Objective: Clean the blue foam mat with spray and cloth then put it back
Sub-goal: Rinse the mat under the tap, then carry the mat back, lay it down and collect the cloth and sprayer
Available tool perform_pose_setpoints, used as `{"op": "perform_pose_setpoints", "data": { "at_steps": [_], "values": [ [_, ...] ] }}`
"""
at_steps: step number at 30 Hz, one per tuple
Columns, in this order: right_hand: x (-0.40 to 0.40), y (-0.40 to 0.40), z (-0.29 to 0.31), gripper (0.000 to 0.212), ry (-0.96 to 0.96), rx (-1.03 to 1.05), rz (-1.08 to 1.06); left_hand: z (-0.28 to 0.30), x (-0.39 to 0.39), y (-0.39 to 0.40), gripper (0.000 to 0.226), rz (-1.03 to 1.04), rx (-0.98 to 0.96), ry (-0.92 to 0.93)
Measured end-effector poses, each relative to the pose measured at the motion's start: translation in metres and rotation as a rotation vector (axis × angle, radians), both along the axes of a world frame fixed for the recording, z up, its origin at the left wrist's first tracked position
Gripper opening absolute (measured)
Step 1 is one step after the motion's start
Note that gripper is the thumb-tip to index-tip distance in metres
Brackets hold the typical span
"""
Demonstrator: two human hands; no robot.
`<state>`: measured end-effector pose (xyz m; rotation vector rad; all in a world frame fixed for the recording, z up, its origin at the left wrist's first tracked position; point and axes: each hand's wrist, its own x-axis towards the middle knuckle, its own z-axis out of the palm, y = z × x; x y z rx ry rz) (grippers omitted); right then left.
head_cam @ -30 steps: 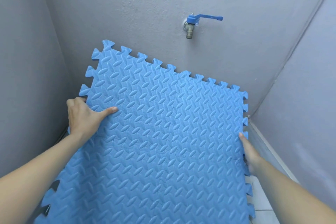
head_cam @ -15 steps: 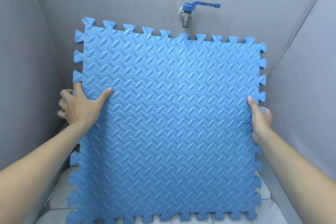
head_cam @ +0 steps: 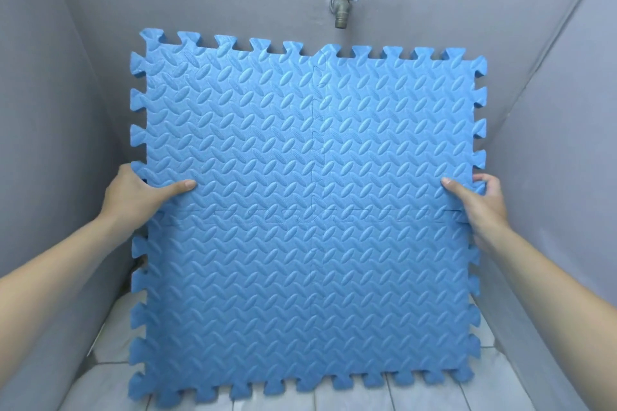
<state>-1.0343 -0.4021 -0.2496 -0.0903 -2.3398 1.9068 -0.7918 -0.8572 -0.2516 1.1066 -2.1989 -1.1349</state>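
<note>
The fingers of the left hand (head_cam: 140, 192) lay hidden behind the blue foam mat (head_cam: 305, 220), so only its thumb showed, stretched flat across the front face at the left middle of the frame. On the right hand (head_cam: 480, 198) the thumb also pressed the front, while its curled fingertips peeked round the right edge; both hands gripped the mat by opposite sides. Both forearms were cut off by the lower corners of the frame. The wall behind the mat and most of the floor (head_cam: 367, 402) beneath were covered by it.

The mat filled the centre of the frame, held upright and square to the camera, its top edge just below the tap (head_cam: 347, 3). It was made of four interlocked tiles, with faint seams crossing at the middle. Its surface bore a raised pattern of slanted oval ridges, and its border was cut into dovetail-shaped teeth all round.

The tap had a dull metal spout and a blue lever. The walls were grey and slightly rough; the floor was pale tile.
</note>
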Motion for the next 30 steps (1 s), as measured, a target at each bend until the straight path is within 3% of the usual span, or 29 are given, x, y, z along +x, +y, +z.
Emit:
{"op": "perform_pose_setpoints", "data": {
  "at_steps": [5, 9, 13, 16, 20, 23, 26, 30],
  "values": [
    [0.009, 0.001, 0.003, 0.050, -0.004, 0.021, 0.099, 0.009, 0.006, 0.004, 0.105, 0.034, -0.038, -0.030],
    [0.017, 0.009, 0.004, 0.056, -0.105, 0.108, 0.221, 0.011, 0.013, 0.007, 0.107, 0.026, -0.006, -0.002],
    [0.023, 0.025, 0.010, 0.049, -0.192, 0.150, 0.319, 0.009, 0.029, 0.015, 0.100, 0.024, -0.019, 0.065],
    [0.031, 0.039, 0.010, 0.065, -0.293, 0.173, 0.404, 0.000, 0.049, 0.022, 0.091, 0.037, -0.031, 0.113],
    [0.038, 0.055, 0.010, 0.042, -0.340, 0.128, 0.447, -0.012, 0.066, 0.032, 0.084, 0.043, -0.021, 0.120],
    [0.045, 0.063, 0.012, 0.042, -0.412, 0.041, 0.448, -0.011, 0.068, 0.037, 0.078, 0.024, -0.015, 0.133],
    [0.048, 0.070, 0.016, 0.052, -0.466, -0.060, 0.428, -0.005, 0.065, 0.042, 0.075, 0.002, -0.031, 0.170],
    [0.050, 0.073, 0.023, 0.085, -0.488, -0.126, 0.413, 0.002, 0.064, 0.043, 0.072, -0.041, 0.006, 0.198]
  ]
}}
